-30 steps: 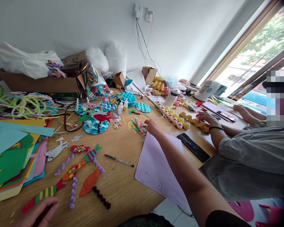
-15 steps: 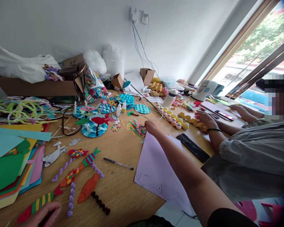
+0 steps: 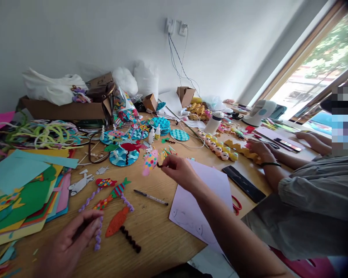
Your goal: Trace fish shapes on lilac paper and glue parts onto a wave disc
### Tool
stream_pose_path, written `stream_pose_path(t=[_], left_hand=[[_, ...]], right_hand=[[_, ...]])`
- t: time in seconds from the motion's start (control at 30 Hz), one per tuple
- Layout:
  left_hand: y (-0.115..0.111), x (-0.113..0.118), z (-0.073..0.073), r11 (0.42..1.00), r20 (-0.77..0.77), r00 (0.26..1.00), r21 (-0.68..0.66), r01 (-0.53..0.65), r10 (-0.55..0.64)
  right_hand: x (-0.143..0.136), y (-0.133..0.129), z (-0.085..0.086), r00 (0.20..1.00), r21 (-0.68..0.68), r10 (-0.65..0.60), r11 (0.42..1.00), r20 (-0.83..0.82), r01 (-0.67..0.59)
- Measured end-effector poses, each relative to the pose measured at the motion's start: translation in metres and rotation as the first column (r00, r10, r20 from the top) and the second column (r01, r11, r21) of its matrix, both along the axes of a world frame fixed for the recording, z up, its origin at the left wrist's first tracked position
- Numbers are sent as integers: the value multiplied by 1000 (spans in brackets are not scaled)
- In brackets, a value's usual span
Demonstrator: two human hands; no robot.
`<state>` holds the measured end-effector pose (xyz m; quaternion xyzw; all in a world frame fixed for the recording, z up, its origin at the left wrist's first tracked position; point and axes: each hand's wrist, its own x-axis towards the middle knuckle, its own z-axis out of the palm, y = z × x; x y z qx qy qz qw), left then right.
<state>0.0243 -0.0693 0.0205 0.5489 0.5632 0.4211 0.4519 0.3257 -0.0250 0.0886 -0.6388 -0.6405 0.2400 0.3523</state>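
Note:
My right hand (image 3: 176, 170) pinches the dark brown pipe cleaner stem of a pink paper fish (image 3: 150, 162) with coloured dots, raised above the table. My left hand (image 3: 71, 239) hovers at the near left, loosely curled with thumb and fingers slightly apart, and I see nothing held in it. Just past its fingertips lies a twisted purple pipe cleaner (image 3: 98, 233). An orange paper fish (image 3: 117, 222) with a brown twisted stem and a green striped fish (image 3: 121, 188) lie nearby. The left hand partly covers a red-and-yellow dotted fish (image 3: 103, 202).
A pen (image 3: 150, 197) and a lilac sheet (image 3: 191, 200) with pencilled fish lie in front. Coloured paper (image 3: 55, 185) is stacked left. Blue round pieces (image 3: 123, 156), glue bottles (image 3: 151, 136) and a phone (image 3: 243, 183) stand farther off. At right, another person's hand (image 3: 259, 150) rests by yellow carton strips.
My right hand has lifted the pink dotted fish from the pile of paper strips and drawn it nearer. My left hand has risen and moved right. The view has shifted slightly left.

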Motion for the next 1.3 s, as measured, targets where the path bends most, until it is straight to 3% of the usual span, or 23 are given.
stream_pose_path(t=[0.1, 0.23, 0.33, 0.5, 0.57, 0.63, 0.7, 0.8, 0.87, 0.93, 1.1, 1.3], left_hand=[[4, 25, 25, 998, 154, 988, -40, 39, -32], [11, 35, 40, 999, 388, 922, 32, -22, 8], [14, 31, 46, 998, 483, 875, 54, -38, 7], [16, 33, 49, 998, 470, 883, 54, -36, 6], [17, 36, 48, 998, 491, 871, 36, -49, 25], [16, 39, 45, 999, 517, 855, 15, -43, 29], [15, 43, 43, 1000, 529, 848, -11, -24, 26], [13, 48, 41, 999, 491, 871, -35, -1, 18], [12, 52, 40, 1000, 452, 892, -30, -10, 22], [13, 54, 39, 1000, 432, 901, -16, -24, 28], [15, 54, 34, 1000, 430, 903, 19, -10, 1], [16, 57, 34, 1000, 428, 904, 15, -14, 6]], right_hand=[[-35, -13, -1, 978, -11, 107, 994, -177, -111], [-65, -15, -3, 956, -13, 188, 981, -224, -195], [-78, -16, -2, 967, 26, 208, 978, -145, -206], [-91, -23, -5, 980, 219, 191, 955, 55, -198], [-94, -24, -9, 983, 255, 179, 950, 27, -180], [-97, -23, -14, 980, 228, 169, 963, -101, -143], [-101, -20, -18, 922, 136, 176, 981, -344, -136], [-108, -17, -23, 662, 5, 141, 979, -736, -203], [-113, -17, -25, 490, -40, 84, 971, -868, -237], [-117, -18, -27, 392, -67, 42, 963, -919, -260], [-125, -22, -30, 310, -82, 14, 953, -951, -292], [-127, -20, -36, 365, -45, 59, 962, -929, -271]])
